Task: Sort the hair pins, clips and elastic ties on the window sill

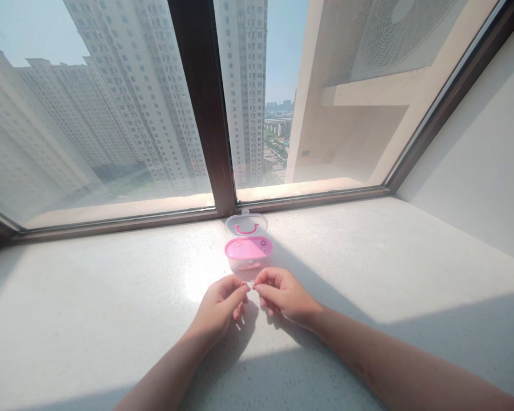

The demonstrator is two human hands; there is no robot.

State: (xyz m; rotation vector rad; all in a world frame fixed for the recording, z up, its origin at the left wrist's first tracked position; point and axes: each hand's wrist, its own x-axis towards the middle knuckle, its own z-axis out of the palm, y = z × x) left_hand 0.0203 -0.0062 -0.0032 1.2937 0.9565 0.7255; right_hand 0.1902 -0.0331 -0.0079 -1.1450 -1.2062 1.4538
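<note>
The left hand (223, 302) and right hand (285, 292) pinch a tiny whitish item (251, 284) from either side, right at thumb and fingertips, seemingly because it's too small for a fuller hold, just this side of the pink oval lidded box (248, 249) standing open on the sunlit windowsill (111, 297).

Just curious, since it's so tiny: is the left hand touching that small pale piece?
Touching. The head view shows the left hand pinching the small pale piece between thumb and forefinger.
</note>
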